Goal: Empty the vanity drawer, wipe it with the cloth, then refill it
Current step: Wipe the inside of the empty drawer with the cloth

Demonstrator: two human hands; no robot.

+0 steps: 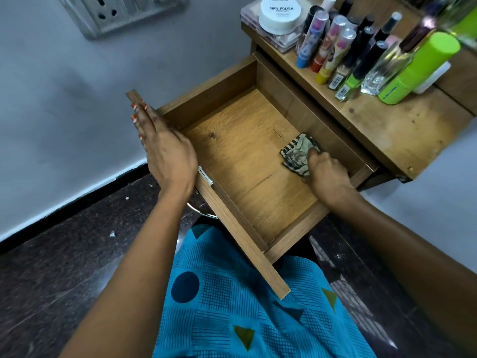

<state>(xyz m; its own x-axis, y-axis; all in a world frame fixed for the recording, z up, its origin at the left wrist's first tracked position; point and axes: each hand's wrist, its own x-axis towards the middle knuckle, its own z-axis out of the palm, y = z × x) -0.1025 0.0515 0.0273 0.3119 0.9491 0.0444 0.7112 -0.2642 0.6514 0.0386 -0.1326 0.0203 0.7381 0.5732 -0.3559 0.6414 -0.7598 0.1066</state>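
Right grip (327, 174) is pinching the cloth (296, 153) at the drawer's (232, 140) back edge, bare bottom stretching frontward; left grip (165, 151), fingers straight, is resting on the front.

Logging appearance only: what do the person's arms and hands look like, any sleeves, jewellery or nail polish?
Both forearms are bare to the frame edge: no sleeves, watch, bangles or rings show. The left hand has orange-red nail polish; nails on the right hand are hidden.
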